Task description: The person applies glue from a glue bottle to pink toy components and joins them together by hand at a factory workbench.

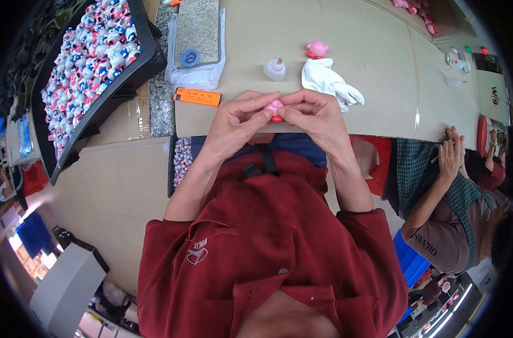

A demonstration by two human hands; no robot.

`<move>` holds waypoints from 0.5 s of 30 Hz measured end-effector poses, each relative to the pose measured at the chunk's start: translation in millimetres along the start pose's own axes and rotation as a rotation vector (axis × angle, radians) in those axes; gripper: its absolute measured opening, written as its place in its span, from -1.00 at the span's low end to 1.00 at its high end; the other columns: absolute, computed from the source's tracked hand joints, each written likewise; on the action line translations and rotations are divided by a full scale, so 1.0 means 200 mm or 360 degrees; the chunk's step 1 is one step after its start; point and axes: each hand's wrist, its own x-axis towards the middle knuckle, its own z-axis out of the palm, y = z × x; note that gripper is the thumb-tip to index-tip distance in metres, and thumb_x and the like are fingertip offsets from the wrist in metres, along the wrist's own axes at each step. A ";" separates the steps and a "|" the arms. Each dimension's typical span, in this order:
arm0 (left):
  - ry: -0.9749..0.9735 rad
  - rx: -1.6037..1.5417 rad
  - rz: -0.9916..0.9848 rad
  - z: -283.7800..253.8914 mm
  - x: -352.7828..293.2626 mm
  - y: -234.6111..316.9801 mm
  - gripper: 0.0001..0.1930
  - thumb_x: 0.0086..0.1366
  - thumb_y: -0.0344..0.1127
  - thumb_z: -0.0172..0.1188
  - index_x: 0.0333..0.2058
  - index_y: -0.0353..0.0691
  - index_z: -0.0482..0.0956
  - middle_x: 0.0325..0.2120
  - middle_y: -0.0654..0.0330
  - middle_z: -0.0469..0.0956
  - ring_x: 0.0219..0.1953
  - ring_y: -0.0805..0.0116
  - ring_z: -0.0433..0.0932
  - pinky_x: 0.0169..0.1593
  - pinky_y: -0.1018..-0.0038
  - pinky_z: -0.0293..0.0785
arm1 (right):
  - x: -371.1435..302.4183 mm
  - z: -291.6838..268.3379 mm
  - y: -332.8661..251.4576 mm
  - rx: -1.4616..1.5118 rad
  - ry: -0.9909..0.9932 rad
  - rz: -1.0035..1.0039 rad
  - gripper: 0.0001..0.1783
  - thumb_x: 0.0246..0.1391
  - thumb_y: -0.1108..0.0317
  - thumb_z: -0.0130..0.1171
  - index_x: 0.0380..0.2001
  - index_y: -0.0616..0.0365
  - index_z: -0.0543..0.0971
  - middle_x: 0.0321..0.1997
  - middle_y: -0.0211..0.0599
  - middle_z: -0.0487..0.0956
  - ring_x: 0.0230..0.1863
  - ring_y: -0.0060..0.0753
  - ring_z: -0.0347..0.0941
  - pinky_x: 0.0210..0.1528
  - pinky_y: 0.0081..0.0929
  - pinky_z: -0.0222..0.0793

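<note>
Between my fingertips, close to the table's near edge, is a small pink figurine with red at its lower end. My left hand pinches it from one side and my right hand from the other, so fingers cover much of it. Beyond my hands stands a translucent squeeze bottle with a narrow tip. A second pink figurine with red feet stands on the table past a crumpled white glove. An orange box-cutter-shaped piece with printing lies left of my left hand.
A black bin full of small white, pink and blue figurines stands at the left. A stone slab on plastic bears a blue cup. More pink figurines lie far right. A co-worker sits at the right.
</note>
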 end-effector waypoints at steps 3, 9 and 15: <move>-0.0044 -0.0007 0.0068 -0.02 0.02 -0.03 -0.70 0.20 -0.42 0.13 -0.05 -0.23 0.48 -0.29 0.33 0.40 -0.43 0.68 0.38 -0.36 0.71 0.47 | -0.01 0.00 -0.01 0.0027 -0.0010 0.0019 -0.80 -0.03 0.46 0.20 -0.32 0.35 0.52 -0.47 -0.30 0.58 -0.42 -0.67 0.49 -0.37 -0.76 0.37; 0.0032 -0.0328 0.0053 0.00 0.00 -0.03 -0.72 0.15 -0.46 0.19 -0.14 -0.34 0.41 -0.38 0.17 0.54 -0.30 0.47 0.55 -0.28 0.62 0.50 | -0.04 -0.02 -0.03 0.0217 -0.0013 0.0069 -0.78 -0.01 0.45 0.19 -0.27 0.33 0.51 -0.42 -0.30 0.58 -0.39 -0.65 0.49 -0.37 -0.74 0.38; 0.0134 -0.0360 0.0056 0.03 0.00 -0.02 -0.80 0.15 -0.51 0.17 -0.23 -0.35 0.45 -0.38 0.08 0.58 -0.37 0.48 0.56 -0.32 0.62 0.50 | -0.04 -0.02 -0.01 0.0276 0.0015 0.0015 -0.75 0.00 0.45 0.17 -0.23 0.33 0.51 -0.37 -0.28 0.57 -0.36 -0.63 0.49 -0.32 -0.72 0.40</move>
